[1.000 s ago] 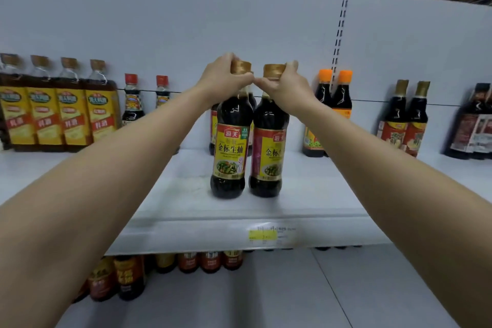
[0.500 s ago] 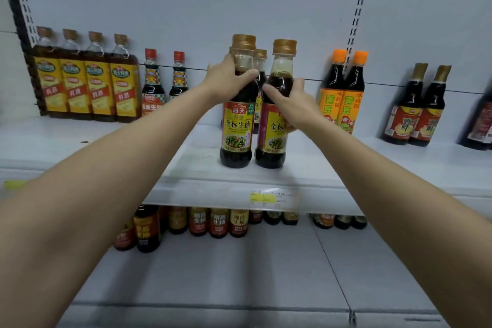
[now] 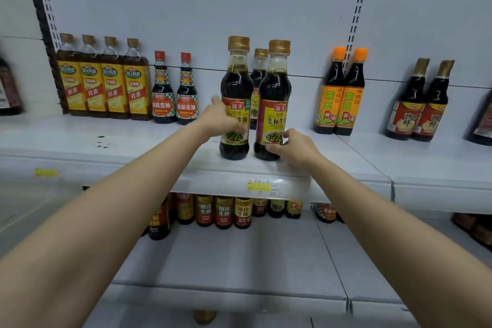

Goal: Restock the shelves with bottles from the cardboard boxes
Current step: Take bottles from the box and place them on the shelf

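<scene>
Two dark soy sauce bottles with gold caps stand upright side by side near the front edge of the white shelf (image 3: 133,141). My left hand (image 3: 221,120) wraps the label of the left bottle (image 3: 237,77) from the left side. My right hand (image 3: 295,146) holds the right bottle (image 3: 275,88) low down, with its fingertips on the base. A third bottle of the same kind (image 3: 259,66) stands behind them, mostly hidden. No cardboard box is in view.
On the same shelf stand yellow-labelled bottles (image 3: 103,82) and two small red-capped bottles (image 3: 173,98) to the left, and orange-capped bottles (image 3: 340,104) and dark bottles (image 3: 420,112) to the right. A price tag (image 3: 266,186) sits on the shelf lip. More bottles (image 3: 223,212) line the shelf below.
Both hands have slid down from the bottles' caps and necks to the labels and base. The two bottles stay standing on the shelf. The camera view has tilted downward.
</scene>
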`<state>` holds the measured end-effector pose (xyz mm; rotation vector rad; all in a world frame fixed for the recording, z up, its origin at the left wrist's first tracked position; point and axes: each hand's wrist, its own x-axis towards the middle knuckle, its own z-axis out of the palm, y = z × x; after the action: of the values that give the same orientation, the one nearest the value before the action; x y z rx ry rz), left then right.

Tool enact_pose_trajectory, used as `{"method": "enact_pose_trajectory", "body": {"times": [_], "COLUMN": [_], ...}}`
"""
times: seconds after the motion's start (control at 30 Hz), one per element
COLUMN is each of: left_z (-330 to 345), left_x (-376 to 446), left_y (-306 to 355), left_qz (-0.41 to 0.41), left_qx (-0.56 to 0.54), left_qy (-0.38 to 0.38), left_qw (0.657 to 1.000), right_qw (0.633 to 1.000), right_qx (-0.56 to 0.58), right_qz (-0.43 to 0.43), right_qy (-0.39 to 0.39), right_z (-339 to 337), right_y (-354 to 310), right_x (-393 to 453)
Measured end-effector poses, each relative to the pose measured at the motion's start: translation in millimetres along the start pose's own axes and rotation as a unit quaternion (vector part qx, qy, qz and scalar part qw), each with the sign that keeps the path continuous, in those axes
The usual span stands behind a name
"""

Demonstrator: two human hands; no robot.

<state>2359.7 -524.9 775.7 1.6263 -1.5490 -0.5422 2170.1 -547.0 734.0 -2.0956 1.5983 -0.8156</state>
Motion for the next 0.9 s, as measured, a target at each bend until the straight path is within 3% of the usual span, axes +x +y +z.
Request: {"method": "enact_pose_trajectory", "body": {"times": [0.17,0.5,0.9], "left_z": [7.1,16.7,49.4], "left_x": [-13.3,12.4,72.4], "left_y": [-25.6,-25.9,-23.2], "left_qz": [-0.061,-0.01,-0.005], "left_qx": [0.065,0.067,0.056], "left_qy": [-0.013,0.015,-0.009], "left_qw": [0.996,0.998,0.998], "right_qw": [1.0,0.995,0.986], "right_qx": [0.007,-0.048,-0.074], "right_qz": [0.003,0.039,0.102], "right_qy": [0.01,0.084,0.106], "right_z": [6.5,13.1,11.0], "right_y": [-3.1,-4.9,17.0], "right_x": [5.3,14.8,54.7]}}
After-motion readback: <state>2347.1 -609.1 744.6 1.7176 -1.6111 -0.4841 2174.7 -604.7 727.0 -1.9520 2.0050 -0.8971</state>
